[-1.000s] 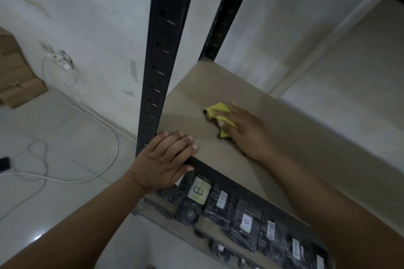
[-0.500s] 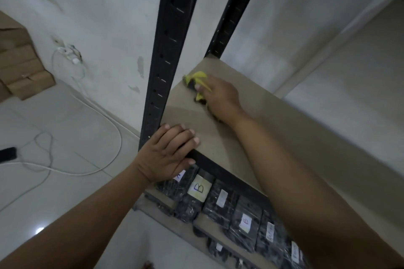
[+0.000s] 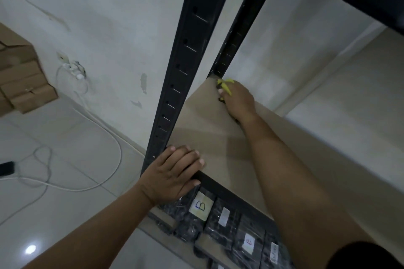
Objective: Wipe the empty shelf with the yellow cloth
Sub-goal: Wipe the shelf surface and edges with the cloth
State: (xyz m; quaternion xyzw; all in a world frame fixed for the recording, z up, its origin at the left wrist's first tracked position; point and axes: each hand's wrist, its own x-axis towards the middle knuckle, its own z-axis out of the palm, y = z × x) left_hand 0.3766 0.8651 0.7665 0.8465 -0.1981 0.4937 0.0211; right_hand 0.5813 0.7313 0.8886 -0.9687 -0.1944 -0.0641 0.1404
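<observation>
Gripping yellow cloth (image 3: pixel 226 86), right hand (image 3: pixel 239 100) – left hand (image 3: pixel 172 175) flat on shelf (image 3: pixel 218 137); label (image 3: pixel 201 205) reads "B".

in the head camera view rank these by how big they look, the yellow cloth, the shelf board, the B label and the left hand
1. Shelf board, by far the largest.
2. Left hand, though nearness to the camera enlarges it.
3. B label.
4. Yellow cloth: only a small part shows past the right hand, so third and fourth are unsure.

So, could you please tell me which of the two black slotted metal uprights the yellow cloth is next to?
The rear black slotted upright: the yellow cloth sits at its foot, under the right hand.
</observation>
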